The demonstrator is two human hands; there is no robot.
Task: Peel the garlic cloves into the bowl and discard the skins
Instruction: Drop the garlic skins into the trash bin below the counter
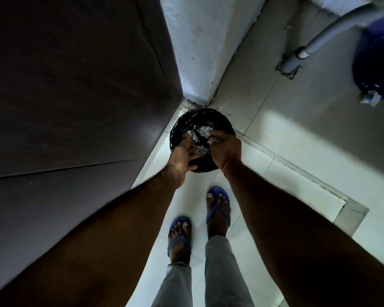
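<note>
1. Both hands are held out over a round bin [182, 126] lined with glossy, crinkled black plastic, which stands on the floor in the corner.
2. Pale, papery garlic skins [203, 131] are seen as flaky white scraps inside the bin, just beyond and between the fingertips of the two hands.
3. The left hand [182, 157] is spread flat, its fingers straight and slightly apart, with a few skins lying at its fingertips.
4. The right hand [225, 147] is curled downward with its knuckles up; whether skins are held in it cannot be told.
5. A dark, smooth wood-grain panel [75, 85] is seen to the left, and a rough white wall [193, 41] behind the bin.
6. Smooth pale floor tiles [286, 138] are lit beside the bin.
7. Blue flip-flops [217, 203] are worn on both feet, below grey trouser legs [220, 262].
</note>
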